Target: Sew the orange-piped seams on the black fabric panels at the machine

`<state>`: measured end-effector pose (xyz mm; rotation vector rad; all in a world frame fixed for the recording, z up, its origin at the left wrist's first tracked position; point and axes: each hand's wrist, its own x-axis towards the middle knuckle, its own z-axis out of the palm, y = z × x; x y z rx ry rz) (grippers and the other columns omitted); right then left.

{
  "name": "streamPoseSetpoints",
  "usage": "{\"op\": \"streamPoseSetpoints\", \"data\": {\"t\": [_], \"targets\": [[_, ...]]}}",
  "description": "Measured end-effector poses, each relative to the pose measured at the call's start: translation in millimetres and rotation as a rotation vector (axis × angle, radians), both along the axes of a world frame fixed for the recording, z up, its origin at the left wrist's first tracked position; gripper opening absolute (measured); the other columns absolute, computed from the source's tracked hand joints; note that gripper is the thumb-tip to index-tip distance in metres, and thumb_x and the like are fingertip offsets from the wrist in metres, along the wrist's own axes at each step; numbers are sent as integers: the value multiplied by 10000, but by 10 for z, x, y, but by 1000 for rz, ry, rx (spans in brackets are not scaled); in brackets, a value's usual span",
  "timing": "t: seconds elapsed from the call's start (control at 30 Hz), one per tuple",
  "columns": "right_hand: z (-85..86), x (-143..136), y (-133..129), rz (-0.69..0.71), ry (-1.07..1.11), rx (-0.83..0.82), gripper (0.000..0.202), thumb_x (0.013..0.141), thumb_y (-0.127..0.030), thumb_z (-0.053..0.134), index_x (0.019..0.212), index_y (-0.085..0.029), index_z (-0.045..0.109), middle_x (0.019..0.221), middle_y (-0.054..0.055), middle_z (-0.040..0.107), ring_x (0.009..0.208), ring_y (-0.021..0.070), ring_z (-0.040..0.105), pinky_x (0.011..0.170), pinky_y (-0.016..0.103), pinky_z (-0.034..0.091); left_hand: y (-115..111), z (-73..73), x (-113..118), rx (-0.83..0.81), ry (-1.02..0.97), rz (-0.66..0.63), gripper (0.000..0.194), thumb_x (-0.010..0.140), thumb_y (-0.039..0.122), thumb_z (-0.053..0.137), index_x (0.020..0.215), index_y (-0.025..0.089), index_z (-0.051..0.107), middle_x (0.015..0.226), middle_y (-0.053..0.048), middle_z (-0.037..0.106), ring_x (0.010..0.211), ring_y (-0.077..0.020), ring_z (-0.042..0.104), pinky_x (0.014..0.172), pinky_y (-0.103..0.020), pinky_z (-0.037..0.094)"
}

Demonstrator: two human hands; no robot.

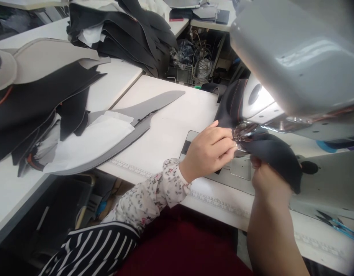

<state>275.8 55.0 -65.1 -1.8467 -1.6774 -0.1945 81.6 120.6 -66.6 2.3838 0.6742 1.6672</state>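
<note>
At far left on the surface (165, 130), cut panels (113, 130) lie stacked and unsewn (grey and black mostly). The left hand (208, 151) pinches the black piece (276, 153) at the needle, fingers (227, 143) clenched on its edge. The right hand (269, 180) grips the piece from below. A stitched length already trails behind the machine (297, 57), so sewing seems midway, much remaining
</note>
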Motion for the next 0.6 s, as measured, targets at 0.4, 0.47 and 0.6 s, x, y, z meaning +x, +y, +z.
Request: {"op": "streamPoseSetpoints", "data": {"t": [0.4, 0.47, 0.6], "targets": [[-622, -659, -734, 232, 754, -328, 446, 1042, -433, 465, 681, -175, 514, 645, -4, 526, 618, 115, 500, 620, 234, 405, -395, -280, -489, -640, -274, -258, 179, 963, 346, 609, 1014, 185, 666, 1072, -77, 663, 1120, -208, 632, 1049, -434, 528], [-805, -724, -908, 281, 737, -426, 443, 1043, -439, 451, 692, -175, 509, 636, -6, 515, 591, 115, 491, 586, 239, 390, -450, -331, -564, -897, -261, -314, 246, 997, 393, 551, 1021, 169, 653, 982, -66, 664, 970, -175, 657, 921, -365, 580], [-975, -772, -1046, 372, 645, -477, 370, 1003, -451, 514, 763, -173, 560, 685, 4, 536, 630, 135, 502, 624, 259, 387, -376, -221, -501, -1063, -242, -495, 284, 995, 420, 560, 1050, 145, 607, 910, -51, 684, 831, -132, 707, 781, -256, 611]]}}
